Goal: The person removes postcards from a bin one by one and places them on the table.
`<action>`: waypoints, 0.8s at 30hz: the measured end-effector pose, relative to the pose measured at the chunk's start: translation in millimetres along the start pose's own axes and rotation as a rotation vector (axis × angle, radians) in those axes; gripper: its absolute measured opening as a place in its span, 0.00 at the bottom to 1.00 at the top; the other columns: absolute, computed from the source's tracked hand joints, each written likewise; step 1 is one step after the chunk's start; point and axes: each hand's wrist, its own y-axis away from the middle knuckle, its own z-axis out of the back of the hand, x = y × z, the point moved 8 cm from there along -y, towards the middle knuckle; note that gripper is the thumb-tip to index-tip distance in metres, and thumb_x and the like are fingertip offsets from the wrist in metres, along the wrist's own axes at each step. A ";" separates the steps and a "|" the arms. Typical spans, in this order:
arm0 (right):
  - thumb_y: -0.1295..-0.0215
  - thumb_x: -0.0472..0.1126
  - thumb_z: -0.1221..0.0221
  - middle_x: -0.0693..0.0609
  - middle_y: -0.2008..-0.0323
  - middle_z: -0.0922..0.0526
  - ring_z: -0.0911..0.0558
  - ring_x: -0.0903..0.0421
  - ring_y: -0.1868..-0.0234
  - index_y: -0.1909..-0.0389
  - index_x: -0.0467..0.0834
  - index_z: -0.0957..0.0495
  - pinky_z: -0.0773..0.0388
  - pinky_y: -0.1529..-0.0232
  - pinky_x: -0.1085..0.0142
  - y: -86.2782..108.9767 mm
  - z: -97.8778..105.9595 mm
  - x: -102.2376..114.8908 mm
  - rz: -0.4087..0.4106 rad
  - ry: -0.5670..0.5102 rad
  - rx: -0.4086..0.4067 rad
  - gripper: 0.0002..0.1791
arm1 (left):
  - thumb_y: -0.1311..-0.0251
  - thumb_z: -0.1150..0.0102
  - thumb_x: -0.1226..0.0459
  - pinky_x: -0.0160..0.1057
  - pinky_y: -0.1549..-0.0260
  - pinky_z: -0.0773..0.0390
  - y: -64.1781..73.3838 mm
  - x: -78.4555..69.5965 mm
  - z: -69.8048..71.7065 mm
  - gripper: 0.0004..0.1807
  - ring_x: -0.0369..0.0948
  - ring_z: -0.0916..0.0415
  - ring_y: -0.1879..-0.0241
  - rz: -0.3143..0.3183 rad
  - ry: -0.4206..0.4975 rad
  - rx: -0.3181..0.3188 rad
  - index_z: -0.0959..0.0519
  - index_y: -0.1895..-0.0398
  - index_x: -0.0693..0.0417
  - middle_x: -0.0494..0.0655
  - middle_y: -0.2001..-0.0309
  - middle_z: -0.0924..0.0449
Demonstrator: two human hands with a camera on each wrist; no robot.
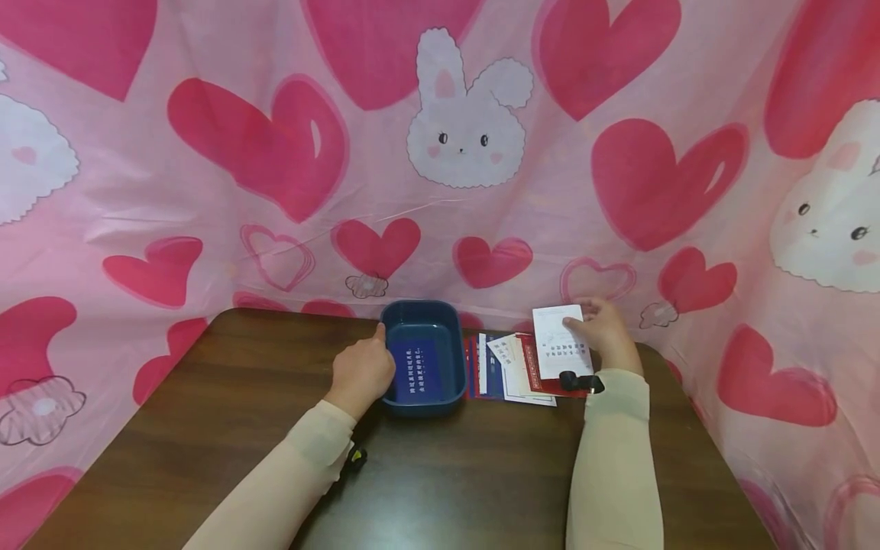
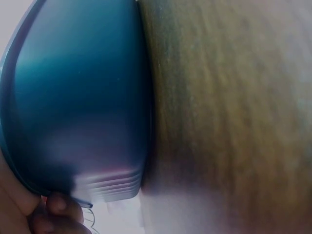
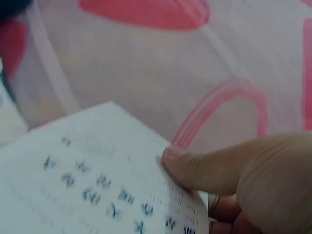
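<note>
A dark blue plastic basin [image 1: 424,410] stands toward the back of the table, with a blue card [image 1: 416,367] bearing white writing lying in it. My left hand [image 1: 363,369] grips the basin's left rim; in the left wrist view, curled fingers [image 2: 62,207] sit under the rim's corner. My right hand [image 1: 605,332] pinches a white card [image 1: 555,336] by its right edge, thumb on top. Dark handwritten-style characters cover part of that card [image 3: 97,180] in the right wrist view. It is held over several overlapping cards, among them a red one [image 1: 528,355] and a white-bordered one [image 1: 529,399].
Blue and red cards [image 1: 492,386] lie right beside the basin. A pink curtain [image 1: 440,206] with hearts and rabbits hangs along the back and sides of the brown wooden table [image 1: 454,481]. Dark wrist devices [image 1: 580,381] sit on both sleeves.
</note>
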 end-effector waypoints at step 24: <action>0.24 0.38 0.29 0.26 0.22 0.26 0.26 0.26 0.21 0.23 0.30 0.26 0.32 0.17 0.31 -15.3 -41.8 -61.3 -0.172 0.174 0.074 0.34 | 0.18 0.49 0.54 0.48 0.75 0.16 -2.8 1.5 -1.6 0.38 0.50 0.21 0.74 -0.016 -0.019 -0.028 0.37 0.09 0.54 0.51 0.75 0.19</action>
